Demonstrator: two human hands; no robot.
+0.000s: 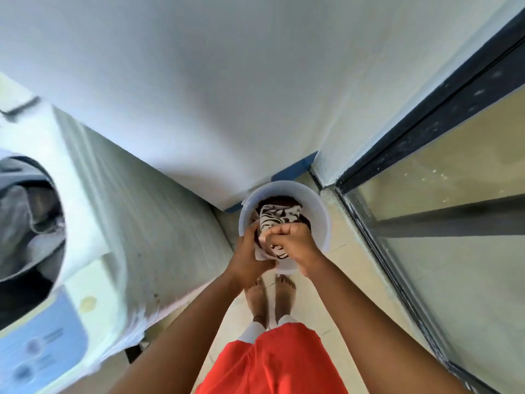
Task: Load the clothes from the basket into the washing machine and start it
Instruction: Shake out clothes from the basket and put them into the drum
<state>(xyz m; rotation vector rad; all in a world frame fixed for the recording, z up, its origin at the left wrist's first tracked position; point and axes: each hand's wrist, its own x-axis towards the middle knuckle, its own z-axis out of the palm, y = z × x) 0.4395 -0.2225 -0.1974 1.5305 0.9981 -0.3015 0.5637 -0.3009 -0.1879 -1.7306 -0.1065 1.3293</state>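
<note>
A white round bucket (318, 206) serving as the basket stands on the floor in front of my feet. Inside lies a black-and-white zebra-patterned cloth (277, 220) over darker clothes. Both hands are above the bucket's near rim. My left hand (248, 260) grips the lower part of the zebra cloth and my right hand (292, 243) holds its top in a fist. The white top-loading washing machine (93, 223) stands at the left, its drum opening (25, 217) showing grey clothes inside.
A white wall runs behind the bucket. A dark-framed glass sliding door (440, 194) lines the right side. The machine's blue control panel (39, 342) sits at lower left. Pale floor tiles (335, 280) lie between machine and door, under my bare feet.
</note>
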